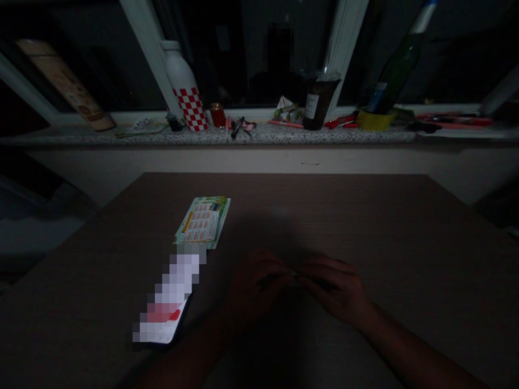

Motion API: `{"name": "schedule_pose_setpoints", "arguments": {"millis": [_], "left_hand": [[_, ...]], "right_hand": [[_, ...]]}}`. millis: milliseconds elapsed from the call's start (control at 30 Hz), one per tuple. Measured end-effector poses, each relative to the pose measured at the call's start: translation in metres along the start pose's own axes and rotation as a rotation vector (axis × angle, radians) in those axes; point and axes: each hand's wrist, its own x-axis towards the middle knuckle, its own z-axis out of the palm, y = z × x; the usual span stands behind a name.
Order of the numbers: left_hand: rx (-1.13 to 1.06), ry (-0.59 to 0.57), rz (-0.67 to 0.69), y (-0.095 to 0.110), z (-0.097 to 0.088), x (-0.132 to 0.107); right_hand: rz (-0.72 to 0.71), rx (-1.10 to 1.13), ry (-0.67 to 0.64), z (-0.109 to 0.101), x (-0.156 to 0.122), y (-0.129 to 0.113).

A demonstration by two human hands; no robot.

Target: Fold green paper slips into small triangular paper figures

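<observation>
Both hands meet over the middle of the wooden table [385, 237], in dim light. My left hand [257, 281] is closed, its thumb and fingers pinched toward the right. Facing it, my right hand [336, 283] is closed in a pinch too. Between the fingertips shows a small pale thing [293, 273], too dark and tiny to name. Left of my left hand lies a phone [168, 327] with a lit screen, partly blurred out. Just beyond the phone is a green and white printed card or booklet [203, 221].
Along the granite windowsill [263, 136] behind the table stand a white bottle with red checks [188, 97], a small red jar [218, 115], a dark drink cup [318, 105], a green bottle [399, 70], a yellow tape roll [375, 120] and a tan cylinder [71, 86]. Several pens and small items lie among them.
</observation>
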Motion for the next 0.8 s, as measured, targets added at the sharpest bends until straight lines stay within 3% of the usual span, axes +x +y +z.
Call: {"name": "schedule_pose_setpoints", "arguments": {"millis": [800], "left_hand": [[-0.121, 0.101, -0.214, 0.0005, 0.0015, -0.0006]], "right_hand": [[0.147, 0.044, 0.011, -0.0007, -0.0008, 0.0018]]}}
